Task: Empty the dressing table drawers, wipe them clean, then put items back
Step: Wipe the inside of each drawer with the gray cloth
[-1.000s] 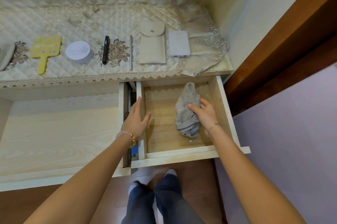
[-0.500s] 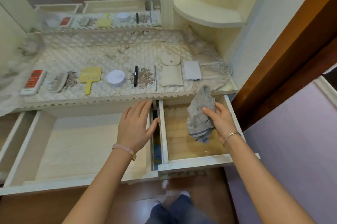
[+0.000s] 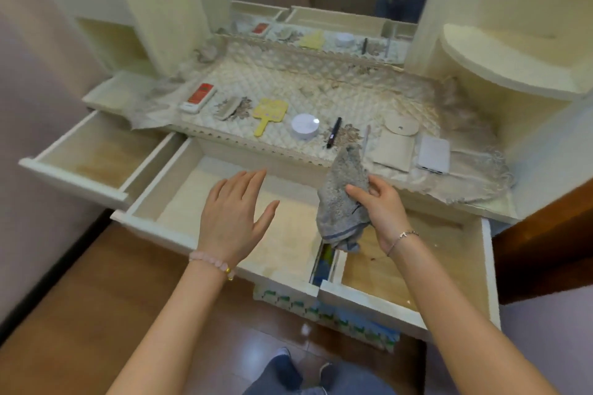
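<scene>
The right drawer now lies below the grip, with the wide middle drawer to its left, under the left hand, which has come off its side wall and hovers with fingers spread, empty. The right hand pinches the grey cloth, lifted clear above the gap between the two drawers. Beyond it lie a beige pouch, a power bank and a black pen.

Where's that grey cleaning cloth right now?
In the head view, right of centre: the grey cloth hangs from the right hand, over where the middle drawer and right drawer meet, just in front of the beige pouch.
</scene>
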Demonstrator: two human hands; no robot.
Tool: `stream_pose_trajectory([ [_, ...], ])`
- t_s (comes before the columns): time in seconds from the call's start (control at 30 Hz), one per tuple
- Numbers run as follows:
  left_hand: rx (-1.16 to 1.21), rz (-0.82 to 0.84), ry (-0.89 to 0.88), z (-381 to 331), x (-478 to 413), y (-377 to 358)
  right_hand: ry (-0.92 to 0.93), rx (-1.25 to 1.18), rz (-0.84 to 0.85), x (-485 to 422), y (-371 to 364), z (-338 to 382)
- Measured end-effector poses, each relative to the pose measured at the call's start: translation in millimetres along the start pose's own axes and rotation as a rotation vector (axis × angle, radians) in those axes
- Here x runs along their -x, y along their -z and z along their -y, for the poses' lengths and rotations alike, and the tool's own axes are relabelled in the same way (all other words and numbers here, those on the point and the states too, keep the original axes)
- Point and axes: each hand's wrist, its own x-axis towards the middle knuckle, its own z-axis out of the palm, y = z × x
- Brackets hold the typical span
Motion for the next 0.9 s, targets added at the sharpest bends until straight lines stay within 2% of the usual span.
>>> stream_pose_trajectory([
  [0.43,-0.219,-0.099,0.656,-12,175,62,-0.08,0.21,0.591,54,-93,-20],
  [0.67,-0.367,-0.181,0.956,-5,302,116,-0.067,0.301,0.944,145,-187,-46],
  [0.9,-0.474,-0.226,1.243,6,443,173,-0.038,0.423,1.247,273,-289,-87],
])
